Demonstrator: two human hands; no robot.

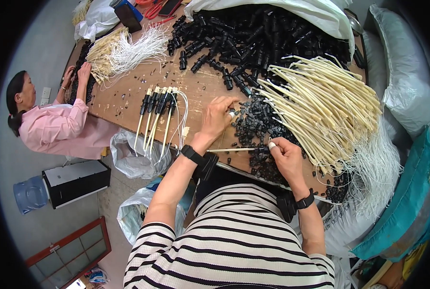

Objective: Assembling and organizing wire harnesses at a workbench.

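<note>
My right hand (285,153) pinches the black end of a thin cream tube (230,150) that lies level, pointing left over the table's near edge. My left hand (218,115) reaches forward, fingers curled, its fingertips at a heap of small black caps (252,123); whether it holds one is hidden. A big fan of cream tubes with white strings (320,106) lies to the right of both hands. A row of several finished pieces, black heads on cream tubes (156,108), lies left of my left hand.
A large pile of black connector parts (253,36) spills from a white sack at the back. The brown wooden table (128,96) carries scattered bits. A person in pink (63,127) works at the table's left end beside another tube bundle (123,50). Plastic bags sit on the floor.
</note>
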